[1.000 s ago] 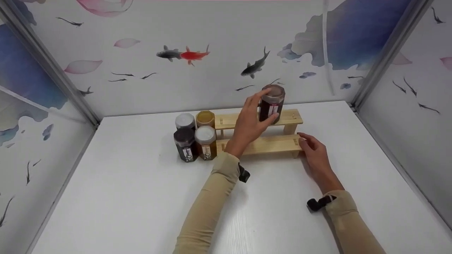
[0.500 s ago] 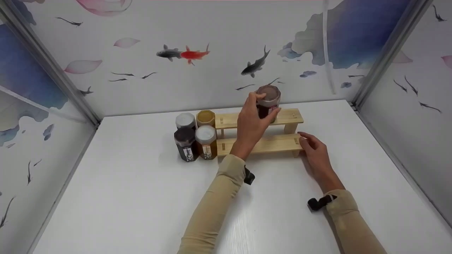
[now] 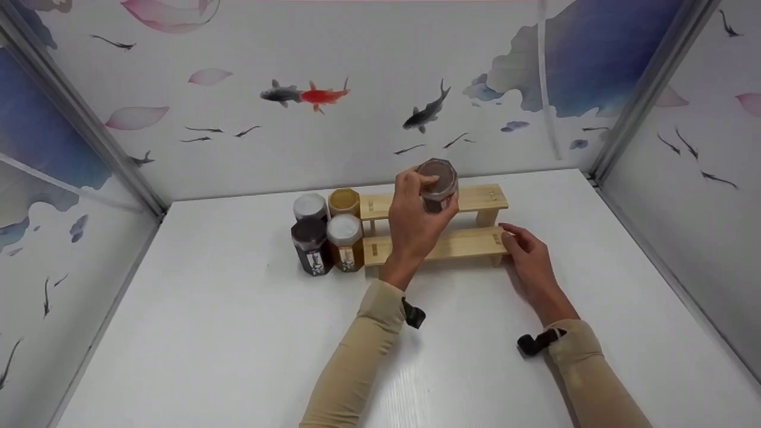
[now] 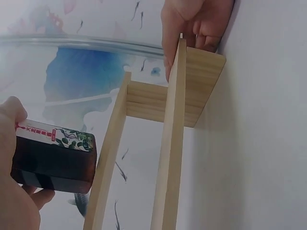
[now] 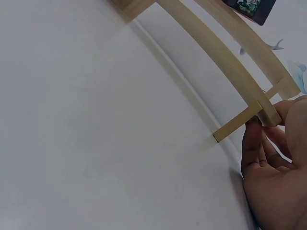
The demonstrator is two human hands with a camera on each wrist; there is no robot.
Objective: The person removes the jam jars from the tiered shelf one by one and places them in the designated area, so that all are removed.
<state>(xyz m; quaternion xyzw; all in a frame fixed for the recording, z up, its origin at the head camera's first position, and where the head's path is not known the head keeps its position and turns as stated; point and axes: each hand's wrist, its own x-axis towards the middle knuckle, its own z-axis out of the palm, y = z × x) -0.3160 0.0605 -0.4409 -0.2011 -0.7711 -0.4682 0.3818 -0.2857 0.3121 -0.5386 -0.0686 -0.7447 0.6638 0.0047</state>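
In the head view my left hand [image 3: 415,223] grips a dark, many-sided jar [image 3: 438,177] with a translucent lid, thumb and fingers around it. The left wrist view shows the jar's printed label [image 4: 60,135] and its base close to the upper board of the wooden rack; whether they touch I cannot tell. This two-tier rack [image 3: 467,244] stands on the white table. At the right end of its lower board, my right hand [image 3: 532,255] pinches the wood between thumb and fingers. The right wrist view shows this hand [image 5: 276,177] at the board's end.
Several jars stand together against the rack's left end: a dark one [image 3: 311,246], an amber one with a white lid [image 3: 345,242], a yellow-lidded one [image 3: 344,202] and a white-lidded one behind [image 3: 310,206]. A printed wall panel [image 3: 226,160] rises at the table's back edge.
My left hand has carried the dark jar leftward and lower in the head view, tilting its lid more toward the camera. The right hand stays at the rack's end.
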